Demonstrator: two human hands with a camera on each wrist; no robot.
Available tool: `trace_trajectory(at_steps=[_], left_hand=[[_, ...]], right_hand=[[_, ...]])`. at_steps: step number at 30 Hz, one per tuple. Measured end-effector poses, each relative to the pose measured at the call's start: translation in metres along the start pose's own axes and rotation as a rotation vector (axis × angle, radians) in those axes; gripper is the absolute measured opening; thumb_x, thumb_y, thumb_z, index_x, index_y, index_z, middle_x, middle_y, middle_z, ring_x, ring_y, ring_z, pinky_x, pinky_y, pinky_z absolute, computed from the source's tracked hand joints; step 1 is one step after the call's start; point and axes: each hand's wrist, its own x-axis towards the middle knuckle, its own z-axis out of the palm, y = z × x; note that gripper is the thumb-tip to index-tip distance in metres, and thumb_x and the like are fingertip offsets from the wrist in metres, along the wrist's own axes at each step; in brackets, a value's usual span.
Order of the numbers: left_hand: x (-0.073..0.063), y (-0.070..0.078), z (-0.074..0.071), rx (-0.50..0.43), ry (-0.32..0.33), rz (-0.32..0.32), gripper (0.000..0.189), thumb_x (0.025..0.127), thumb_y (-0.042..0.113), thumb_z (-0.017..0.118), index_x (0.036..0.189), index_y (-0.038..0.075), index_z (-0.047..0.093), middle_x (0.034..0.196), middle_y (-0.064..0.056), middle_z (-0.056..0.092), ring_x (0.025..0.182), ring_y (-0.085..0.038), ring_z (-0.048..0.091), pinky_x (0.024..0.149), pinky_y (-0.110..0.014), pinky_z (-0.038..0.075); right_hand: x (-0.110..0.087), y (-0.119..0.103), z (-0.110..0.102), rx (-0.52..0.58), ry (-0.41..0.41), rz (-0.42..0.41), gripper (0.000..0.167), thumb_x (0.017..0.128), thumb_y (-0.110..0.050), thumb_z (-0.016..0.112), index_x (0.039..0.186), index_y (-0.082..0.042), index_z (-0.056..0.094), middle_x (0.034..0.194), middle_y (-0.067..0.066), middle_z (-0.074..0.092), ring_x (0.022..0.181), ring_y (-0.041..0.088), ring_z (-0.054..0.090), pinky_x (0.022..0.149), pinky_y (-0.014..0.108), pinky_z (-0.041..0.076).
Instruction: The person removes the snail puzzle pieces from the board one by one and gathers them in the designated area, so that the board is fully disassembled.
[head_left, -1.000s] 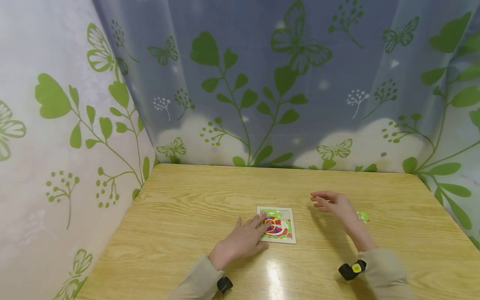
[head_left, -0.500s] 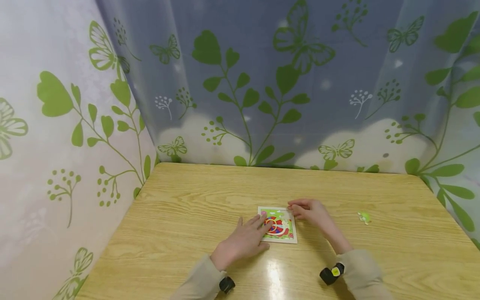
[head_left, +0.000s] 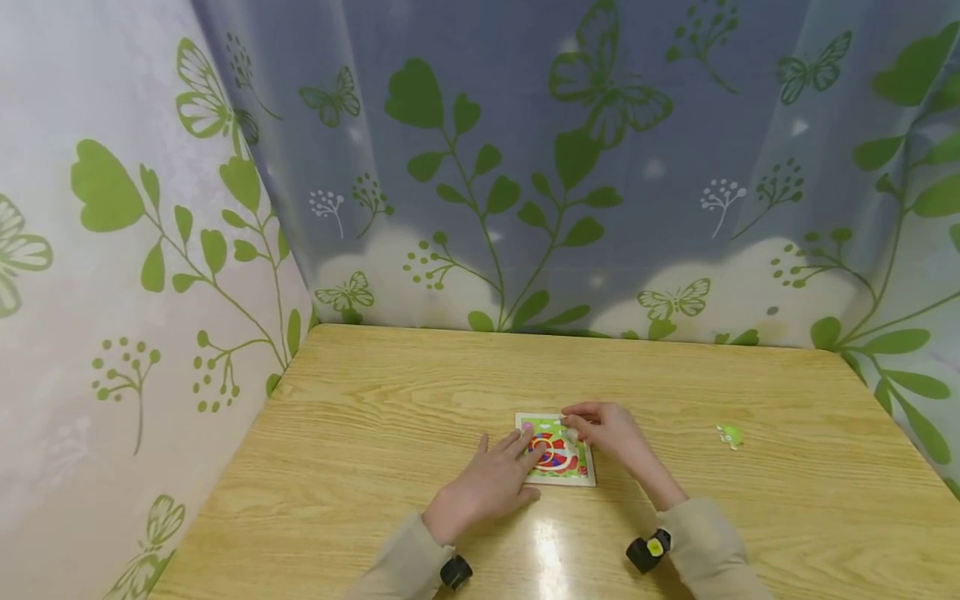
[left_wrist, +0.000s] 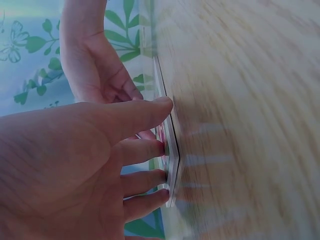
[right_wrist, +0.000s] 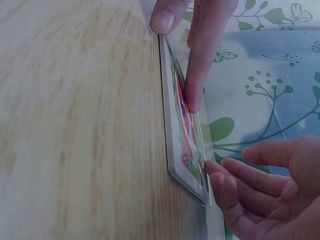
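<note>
A small square picture puzzle board (head_left: pixel 552 481) with a pale border and a red, blue and green picture lies on the table. My left hand (head_left: pixel 487 485) rests over its left side with fingers spread; in the left wrist view the thumb (left_wrist: pixel 150 111) lies at the board's edge. My right hand (head_left: pixel 611 432) is at the board's upper right corner. In the right wrist view its thumb and bent fingers (right_wrist: pixel 227 187) come close together right at the board's edge; I cannot tell whether a piece is between them. A green puzzle piece (head_left: pixel 730 436) lies off to the right.
The wooden table (head_left: pixel 360 467) runs back to a curtain (head_left: pixel 480 208) printed with leaves and butterflies. Another printed cloth (head_left: pixel 75 333) hangs along the left side. A black wrist camera is strapped on each forearm, over beige sleeves.
My right hand has moved left from near the green piece to the board's upper right corner. The left hand has stayed on the board, and the green piece lies where it was.
</note>
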Motion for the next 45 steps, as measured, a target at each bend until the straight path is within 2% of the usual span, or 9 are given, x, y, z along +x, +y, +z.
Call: trace_trajectory(at_steps=[7, 18, 26, 34, 41, 45], left_hand=[[0.001, 0.000, 0.000, -0.015, 0.000, -0.005, 0.067, 0.100, 0.044, 0.060, 0.157, 0.017, 0.039, 0.166, -0.006, 0.026, 0.152, -0.025, 0.029, 0.119, -0.062, 0.026], [0.001, 0.000, 0.001, -0.041, 0.010, -0.009, 0.066, 0.100, 0.043, 0.060, 0.157, 0.018, 0.039, 0.166, -0.006, 0.028, 0.151, -0.025, 0.030, 0.119, -0.063, 0.027], [0.003, 0.001, 0.000, -0.055, 0.016, -0.006, 0.061, 0.100, 0.041, 0.060, 0.157, 0.028, 0.041, 0.165, -0.009, 0.029, 0.150, -0.029, 0.033, 0.116, -0.066, 0.029], [0.004, 0.004, 0.000, -0.008, 0.026, -0.030, 0.058, 0.099, 0.043, 0.062, 0.154, 0.030, 0.046, 0.164, -0.008, 0.033, 0.148, -0.027, 0.037, 0.115, -0.065, 0.031], [0.004, 0.005, -0.002, -0.026, 0.019, -0.039, 0.058, 0.099, 0.042, 0.062, 0.153, 0.031, 0.046, 0.164, -0.008, 0.033, 0.147, -0.028, 0.037, 0.116, -0.065, 0.030], [0.005, 0.005, -0.002, -0.032, 0.008, -0.040, 0.058, 0.099, 0.043, 0.062, 0.153, 0.031, 0.046, 0.164, -0.007, 0.032, 0.148, -0.028, 0.036, 0.117, -0.065, 0.029]], right_hand=[[0.002, 0.000, 0.002, -0.002, 0.003, 0.010, 0.029, 0.101, -0.017, 0.063, 0.122, 0.000, 0.071, 0.095, 0.011, 0.074, 0.070, 0.016, 0.062, 0.056, 0.024, 0.050], [0.010, 0.000, 0.005, 0.016, -0.014, 0.018, 0.029, 0.100, -0.017, 0.064, 0.121, 0.001, 0.071, 0.103, 0.014, 0.073, 0.070, 0.014, 0.061, 0.058, 0.025, 0.052], [0.011, -0.001, 0.005, -0.011, -0.038, 0.033, 0.027, 0.100, -0.016, 0.063, 0.120, 0.000, 0.072, 0.110, 0.016, 0.072, 0.079, 0.014, 0.063, 0.062, 0.024, 0.053], [0.012, -0.001, 0.007, -0.035, -0.024, 0.028, 0.025, 0.099, -0.014, 0.063, 0.118, -0.001, 0.073, 0.104, 0.014, 0.073, 0.076, 0.014, 0.062, 0.062, 0.025, 0.052], [0.013, -0.002, 0.006, 0.020, -0.024, 0.043, 0.026, 0.099, -0.011, 0.062, 0.121, -0.001, 0.071, 0.102, 0.013, 0.070, 0.079, 0.016, 0.060, 0.065, 0.027, 0.054], [0.015, -0.003, 0.007, 0.012, -0.040, 0.042, 0.025, 0.095, -0.009, 0.067, 0.118, 0.000, 0.072, 0.093, 0.007, 0.067, 0.078, 0.015, 0.057, 0.062, 0.024, 0.049]])
